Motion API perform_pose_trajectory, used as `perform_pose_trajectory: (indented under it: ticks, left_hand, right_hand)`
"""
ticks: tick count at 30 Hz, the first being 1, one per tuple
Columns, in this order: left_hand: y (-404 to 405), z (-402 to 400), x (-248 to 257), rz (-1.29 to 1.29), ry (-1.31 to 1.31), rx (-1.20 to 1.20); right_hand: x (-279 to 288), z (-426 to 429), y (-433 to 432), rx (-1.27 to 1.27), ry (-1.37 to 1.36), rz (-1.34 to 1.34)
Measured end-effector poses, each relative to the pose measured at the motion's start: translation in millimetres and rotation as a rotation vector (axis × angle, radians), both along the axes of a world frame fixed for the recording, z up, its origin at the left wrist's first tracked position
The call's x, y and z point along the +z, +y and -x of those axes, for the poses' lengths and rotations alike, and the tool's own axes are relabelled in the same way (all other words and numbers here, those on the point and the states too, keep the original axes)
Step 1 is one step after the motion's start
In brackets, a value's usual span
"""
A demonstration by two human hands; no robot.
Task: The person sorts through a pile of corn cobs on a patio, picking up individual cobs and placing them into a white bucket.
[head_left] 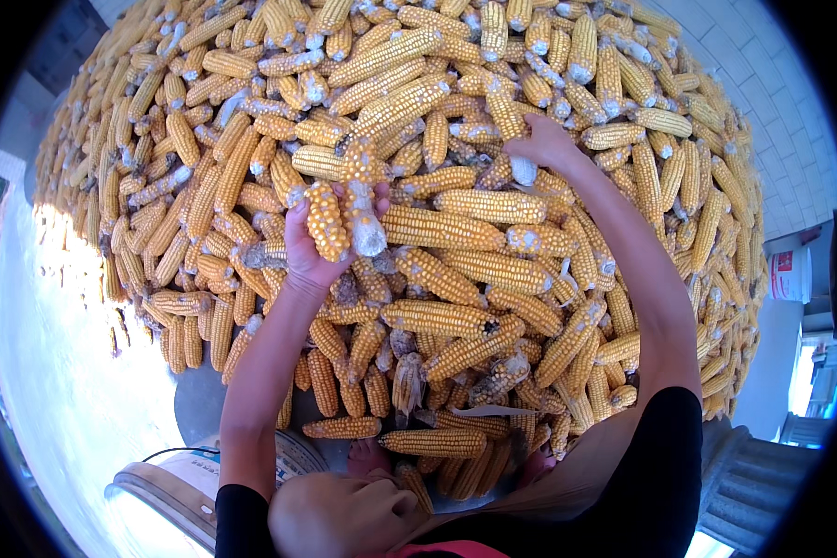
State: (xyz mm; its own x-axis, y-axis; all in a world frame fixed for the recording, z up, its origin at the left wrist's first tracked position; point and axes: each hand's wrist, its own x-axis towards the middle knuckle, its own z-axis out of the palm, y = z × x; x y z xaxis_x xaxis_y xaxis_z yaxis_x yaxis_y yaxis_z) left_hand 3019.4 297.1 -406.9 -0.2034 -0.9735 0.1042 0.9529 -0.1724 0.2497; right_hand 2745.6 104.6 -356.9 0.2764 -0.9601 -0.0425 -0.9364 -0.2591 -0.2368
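A large heap of husked yellow corn cobs (460, 272) fills the view in front of me. My left hand (321, 240), palm up near the middle, holds a short corn cob (327, 222) and, beside it, a mottled cob with a pale butt end (361, 199). The fingertips show behind the mottled cob. Farther up and to the right, my right hand (540, 143) has its fingers around a yellow cob (504, 111), whose whitish end shows below the hand. Many cobs around both hands have pale, discoloured tips.
A white bucket (286, 453) with writing stands at the lower left. Another white bucket (789, 274) stands at the right, near a tiled wall (774, 118). Several loose cobs lie between my feet. A ridged grey column base (760, 481) is at the lower right.
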Motion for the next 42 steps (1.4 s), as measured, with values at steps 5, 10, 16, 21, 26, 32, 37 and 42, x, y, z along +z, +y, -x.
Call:
perform_pose_trajectory:
  ticks: [5, 10, 16, 21, 26, 32, 37, 42]
  left_hand:
    - [2.3, 3.4, 9.9, -0.075, -0.045, 0.017]
    - [5.3, 4.6, 13.6, -0.084, -0.05, 0.041]
    - [1.7, 2.6, 6.5, -0.031, -0.043, 0.04]
    - [0.0, -2.7, 3.0, -0.006, 0.011, 0.031]
    - [1.4, 5.1, 0.0, -0.031, -0.01, 0.026]
    - [-0.4, 6.1, 9.3, -0.035, -0.066, -0.002]
    - [7.9, 29.7, 29.2, -0.041, -0.356, -0.014]
    - [6.3, 62.9, 67.0, -0.119, -0.413, 0.035]
  right_hand:
    - [16.0, -38.4, -10.5, -0.034, -0.063, -0.495]
    - [19.4, -48.6, 8.7, -0.006, -0.025, -0.496]
    - [30.9, 16.4, -16.7, -0.075, -0.777, -0.498]
    - [45.6, 14.6, -4.2, 0.208, -0.498, -0.199]
    - [-12.2, -26.8, 9.0, 0.35, -0.047, -0.075]
    - [11.2, -53.1, 21.8, 0.42, 0.339, -0.049]
    - [15.7, -43.4, 46.4, 0.21, 0.023, 0.147]
    - [61.2, -50.2, 86.7, 0.107, -0.971, -0.688]
